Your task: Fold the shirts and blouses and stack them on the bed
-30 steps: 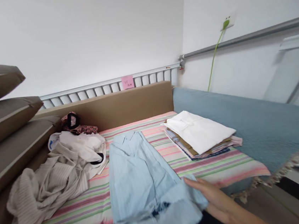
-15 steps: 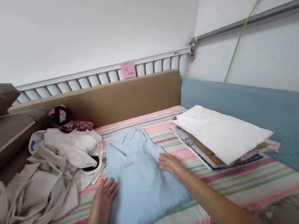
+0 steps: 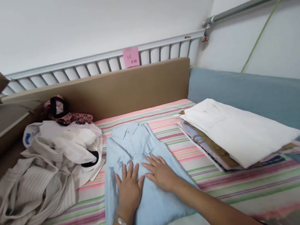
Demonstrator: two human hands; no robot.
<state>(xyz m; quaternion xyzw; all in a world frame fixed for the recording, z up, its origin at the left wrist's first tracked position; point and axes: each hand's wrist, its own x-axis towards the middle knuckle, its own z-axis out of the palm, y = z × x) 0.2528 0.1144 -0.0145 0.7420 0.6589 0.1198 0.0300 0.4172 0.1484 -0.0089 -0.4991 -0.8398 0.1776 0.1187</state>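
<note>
While it is pressed lightly by both hands, one light-blue shirt (image 3: 160, 208), collar (image 3: 134, 128) pointing away, is laid front up on a striped cloth (image 3: 87, 208), between loose and folded garments. Handling, as judged: light, soft, limp, not fragile; easily creased, and its folds are likely to be lost if it is lifted by one edge. Best hold: both side edges, supported from beneath, the collar left unpinched. Left hand (image 3: 130, 191): palm down on the mid-front, fingers spread, nothing grasped; a bracelet (image 3: 123, 224) is worn at the wrist. Right hand (image 3: 160, 174): likewise flat and unclenched, just beside the left. To the right: folded stack, topped by a white garment (image 3: 237, 128). To the left: rumpled pile (image 3: 41, 181), striped and white pieces, with a floral garment (image 3: 78, 117) behind. Backing: brown padded panel (image 3: 136, 85); above it, a pink note (image 3: 131, 57).
</note>
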